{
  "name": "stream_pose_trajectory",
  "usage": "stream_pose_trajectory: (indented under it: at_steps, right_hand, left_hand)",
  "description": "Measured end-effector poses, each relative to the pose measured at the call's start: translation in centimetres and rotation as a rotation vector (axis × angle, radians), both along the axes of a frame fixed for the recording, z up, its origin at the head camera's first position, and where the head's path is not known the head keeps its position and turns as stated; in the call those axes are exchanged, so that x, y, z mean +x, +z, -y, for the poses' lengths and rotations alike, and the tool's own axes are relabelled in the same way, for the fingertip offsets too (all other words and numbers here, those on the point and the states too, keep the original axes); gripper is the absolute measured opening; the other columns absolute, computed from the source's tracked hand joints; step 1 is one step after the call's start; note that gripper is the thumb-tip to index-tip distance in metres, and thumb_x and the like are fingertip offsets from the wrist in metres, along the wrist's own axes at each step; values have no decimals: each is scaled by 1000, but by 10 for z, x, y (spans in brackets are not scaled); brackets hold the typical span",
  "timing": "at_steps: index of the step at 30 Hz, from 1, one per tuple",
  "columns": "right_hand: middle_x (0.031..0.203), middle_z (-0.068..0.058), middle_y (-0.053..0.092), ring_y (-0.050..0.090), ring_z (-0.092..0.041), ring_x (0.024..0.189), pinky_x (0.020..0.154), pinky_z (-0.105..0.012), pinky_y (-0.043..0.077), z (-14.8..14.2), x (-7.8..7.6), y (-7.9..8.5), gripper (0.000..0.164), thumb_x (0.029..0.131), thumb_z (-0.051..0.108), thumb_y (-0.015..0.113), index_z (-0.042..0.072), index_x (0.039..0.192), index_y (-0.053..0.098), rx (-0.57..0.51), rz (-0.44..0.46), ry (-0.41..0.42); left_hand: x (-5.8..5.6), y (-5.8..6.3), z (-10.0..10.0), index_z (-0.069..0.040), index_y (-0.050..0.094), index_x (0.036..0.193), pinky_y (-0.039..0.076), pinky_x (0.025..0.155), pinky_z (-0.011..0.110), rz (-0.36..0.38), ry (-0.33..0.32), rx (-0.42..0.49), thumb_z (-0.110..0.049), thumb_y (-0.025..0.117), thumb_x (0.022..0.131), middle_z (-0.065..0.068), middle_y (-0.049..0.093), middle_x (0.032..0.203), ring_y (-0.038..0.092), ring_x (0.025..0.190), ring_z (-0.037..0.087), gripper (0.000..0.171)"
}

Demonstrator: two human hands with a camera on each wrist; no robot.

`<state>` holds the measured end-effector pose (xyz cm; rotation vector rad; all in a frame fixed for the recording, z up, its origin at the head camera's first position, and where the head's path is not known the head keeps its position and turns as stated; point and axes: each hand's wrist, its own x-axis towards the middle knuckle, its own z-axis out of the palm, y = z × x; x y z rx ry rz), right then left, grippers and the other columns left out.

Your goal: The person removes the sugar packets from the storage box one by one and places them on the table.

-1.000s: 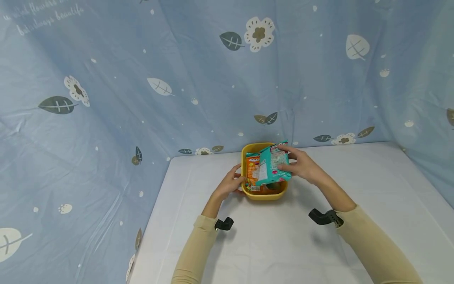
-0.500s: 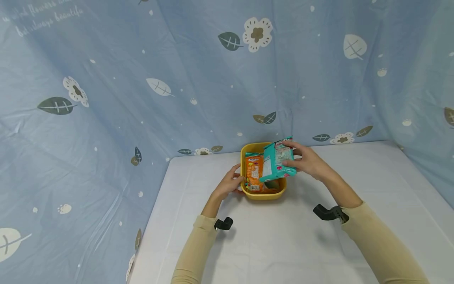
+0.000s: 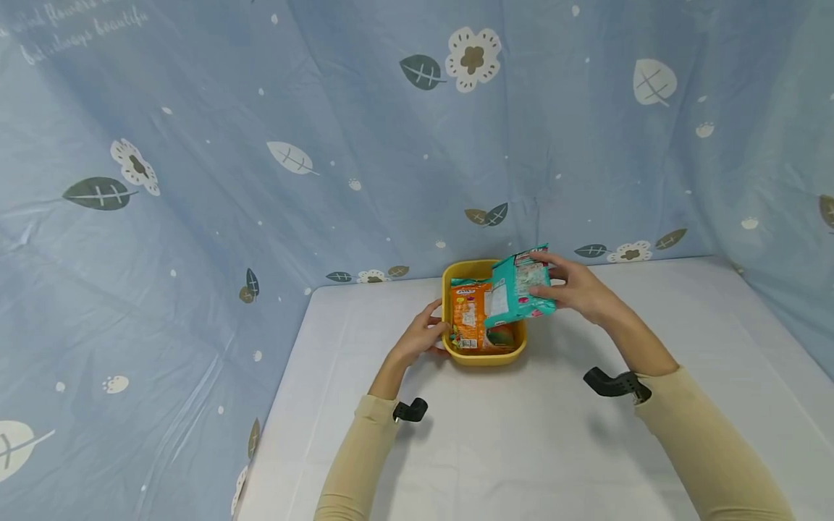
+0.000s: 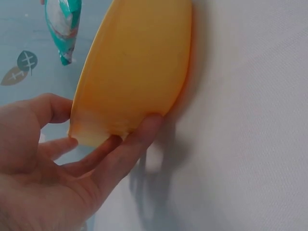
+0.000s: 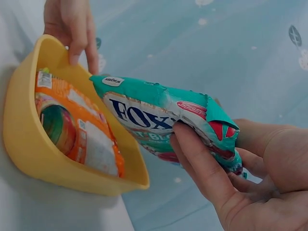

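My right hand pinches a teal bag of candy by its right side, thumb and fingers on either face. Large "FOX" lettering marks this candy bag in the right wrist view. It is tilted above the right part of a yellow plastic bin. Inside the bin lies an orange snack packet, partly covered from above by the teal bag. My left hand holds the bin's left side; in the left wrist view the thumb is at the rim and other fingers touch the wall.
The bin stands on a white-covered table near its back edge. Behind it hangs a blue curtain printed with leaves and flowers. Black wrist-camera mounts stick out from both sleeves.
My right hand has moved right and slightly up and away with the teal candy bag, showing more of the orange packet. The left hand has stayed on the bin.
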<state>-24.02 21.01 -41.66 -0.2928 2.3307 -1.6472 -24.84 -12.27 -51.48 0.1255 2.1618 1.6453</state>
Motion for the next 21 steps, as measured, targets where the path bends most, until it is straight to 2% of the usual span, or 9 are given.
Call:
stream_pose_trajectory:
  at_steps: [10,18,21]
  right_hand:
    - [146,-24,41,69,-11,90,77,-32,64,-12,-3,0,80,91,27,70,24,157,24,-72,40,-22]
    - [147,-26,38,68,-9,88,77,-30,64,-23,-3,-1,77,91,24,70,24,156,27,-82,42,-83]
    - [148,-27,37,68,-9,89,77,-29,64,-26,-2,-1,78,92,27,69,24,157,25,-71,41,-76]
  left_hand:
    - [0,0,0,-25,25,156,64,73,47,-3,2,4,-16,51,98,25,48,134,65,106,35,64]
    - [-2,0,1,-25,23,157,64,73,47,-4,-9,14,-16,50,99,25,48,134,67,101,32,64]
    - [-1,0,1,-27,23,157,64,74,48,8,-5,14,-16,50,100,25,47,135,66,101,33,64]
